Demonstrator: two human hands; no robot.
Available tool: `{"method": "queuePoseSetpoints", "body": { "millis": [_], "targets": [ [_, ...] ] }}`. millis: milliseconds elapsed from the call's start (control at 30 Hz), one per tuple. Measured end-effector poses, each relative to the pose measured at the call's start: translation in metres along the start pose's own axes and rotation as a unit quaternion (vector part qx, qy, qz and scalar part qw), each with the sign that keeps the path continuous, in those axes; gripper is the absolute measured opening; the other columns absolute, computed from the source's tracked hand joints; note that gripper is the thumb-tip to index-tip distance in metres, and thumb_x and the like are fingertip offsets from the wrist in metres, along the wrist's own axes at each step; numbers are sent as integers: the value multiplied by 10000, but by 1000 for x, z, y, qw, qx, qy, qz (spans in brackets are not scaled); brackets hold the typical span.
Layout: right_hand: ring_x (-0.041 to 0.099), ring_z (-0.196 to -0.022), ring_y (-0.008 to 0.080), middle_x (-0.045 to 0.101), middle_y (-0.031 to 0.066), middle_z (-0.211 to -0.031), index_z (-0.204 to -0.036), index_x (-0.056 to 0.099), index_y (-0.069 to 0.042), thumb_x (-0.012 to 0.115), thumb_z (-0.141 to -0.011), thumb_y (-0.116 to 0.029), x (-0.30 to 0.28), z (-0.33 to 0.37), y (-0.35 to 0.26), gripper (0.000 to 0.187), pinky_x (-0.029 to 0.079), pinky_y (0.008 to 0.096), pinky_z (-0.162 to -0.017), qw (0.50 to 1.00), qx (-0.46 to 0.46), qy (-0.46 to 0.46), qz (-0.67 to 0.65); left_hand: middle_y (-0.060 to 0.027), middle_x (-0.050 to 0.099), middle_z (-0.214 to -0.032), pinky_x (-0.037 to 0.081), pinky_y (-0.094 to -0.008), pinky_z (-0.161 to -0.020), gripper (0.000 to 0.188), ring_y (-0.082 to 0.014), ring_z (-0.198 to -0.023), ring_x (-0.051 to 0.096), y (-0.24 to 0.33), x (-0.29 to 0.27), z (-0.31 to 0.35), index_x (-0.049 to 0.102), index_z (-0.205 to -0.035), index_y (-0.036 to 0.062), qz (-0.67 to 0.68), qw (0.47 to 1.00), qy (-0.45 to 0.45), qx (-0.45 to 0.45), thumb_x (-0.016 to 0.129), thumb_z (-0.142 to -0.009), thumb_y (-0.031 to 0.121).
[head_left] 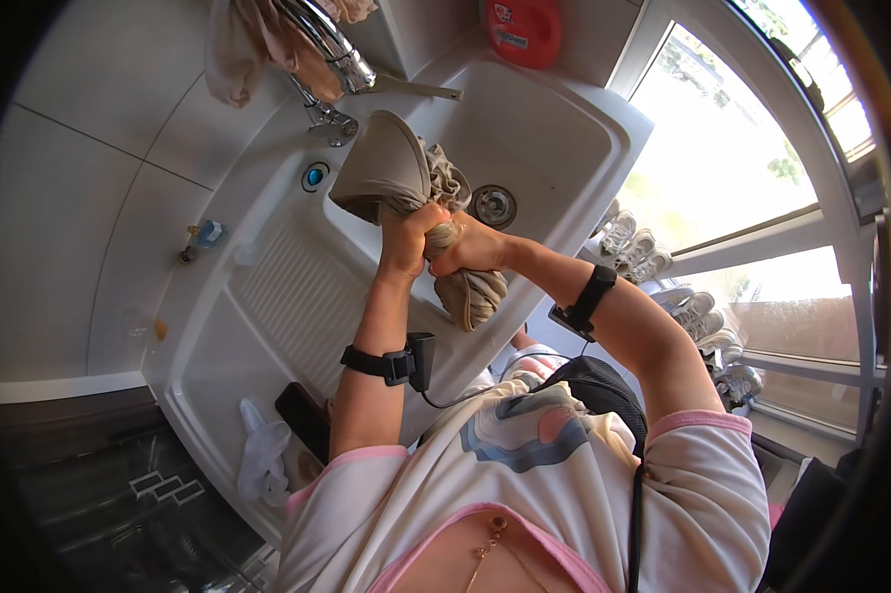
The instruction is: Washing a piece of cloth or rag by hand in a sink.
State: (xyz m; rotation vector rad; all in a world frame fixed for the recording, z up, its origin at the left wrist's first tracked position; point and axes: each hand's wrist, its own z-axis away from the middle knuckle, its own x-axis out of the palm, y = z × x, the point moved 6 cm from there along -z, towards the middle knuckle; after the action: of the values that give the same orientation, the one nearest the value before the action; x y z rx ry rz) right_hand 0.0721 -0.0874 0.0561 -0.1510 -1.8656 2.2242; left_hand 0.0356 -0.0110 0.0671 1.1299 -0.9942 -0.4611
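Note:
Both of my hands are closed round a bunched khaki sun hat (381,163), held over the divider and front rim of a white laundry sink. Its stiff, curved brim flares out beyond my left hand (408,239), and gathered folds of cloth lie beside the brim. My right hand (470,245) grips the twisted cloth close against the left, the two fists nearly touching. A loose wad of the same fabric hangs below them toward my body. The fingertips are partly hidden in the folds.
The white sink (603,148) has a basin with a metal drain (494,206) and a ribbed washboard (297,287). A chrome faucet (332,49) with hanging cloths stands at the back left, a red bottle (524,35) at the back. White cloth (262,450) lies front left; shoes (643,252) line the window.

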Motion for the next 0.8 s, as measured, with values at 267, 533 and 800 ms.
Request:
{"method": "queuePoseSetpoints", "body": {
  "millis": [267,533,800],
  "targets": [
    [544,-799,156,572,68,-848,-951,531,-4,666,-530,-45,-6,-4,-3,443,452,276,-706,999,-36,-18,-20,-84,550,-973,449,-280,-779,432,-143,-870,544,1,8,1,507,-1037,8,26,996,-69,-51,668,-649,112],
    [503,-944,195,549,90,-949,-1061,481,4,659,-638,-238,-3,5,-15,518,401,300,-825,997,-39,-20,56,-181,532,-1112,354,-340,-962,604,-232,-1060,501,-15,4,4,422,-1178,-19,7,977,-181,-112,656,-673,216],
    [499,-844,116,581,23,-903,-1000,552,-64,386,-676,-762,-28,1,42,787,334,217,-714,933,53,-182,-306,-88,506,-694,419,-317,-795,404,-199,-658,508,-22,13,21,515,-908,-17,154,942,-197,-224,535,-617,262]
  ]
}}
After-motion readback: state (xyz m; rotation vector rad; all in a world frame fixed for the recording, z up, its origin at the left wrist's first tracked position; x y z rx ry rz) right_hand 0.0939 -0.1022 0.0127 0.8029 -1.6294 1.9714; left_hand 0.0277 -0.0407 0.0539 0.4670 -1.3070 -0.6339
